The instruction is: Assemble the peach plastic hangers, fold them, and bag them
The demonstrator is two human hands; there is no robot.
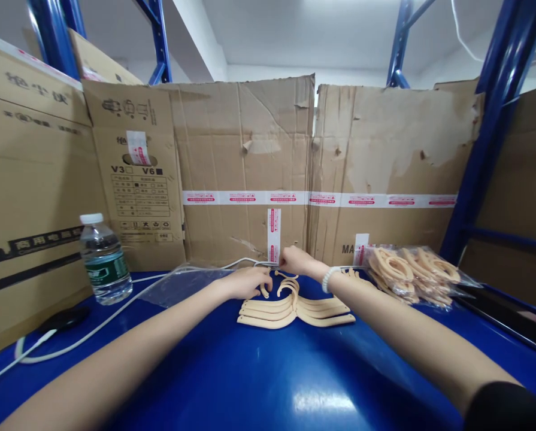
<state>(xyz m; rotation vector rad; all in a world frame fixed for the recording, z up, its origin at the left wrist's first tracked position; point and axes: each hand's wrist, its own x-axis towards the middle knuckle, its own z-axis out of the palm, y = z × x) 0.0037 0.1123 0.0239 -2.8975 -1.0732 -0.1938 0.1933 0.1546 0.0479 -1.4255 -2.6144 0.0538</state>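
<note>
A small stack of beige plastic hangers lies on the blue shelf surface in front of me. My left hand rests at the stack's upper left, fingers curled on a hanger hook. My right hand reaches past the stack's far side, fingers closed in a pinch near the white cable; what it holds is hidden. A white bead bracelet is on my right wrist.
A clear bag of more beige hangers lies at the right. A water bottle stands at the left, near a black object. An empty clear bag lies beside my left arm. Cardboard boxes wall the back. Blue rack posts stand right.
</note>
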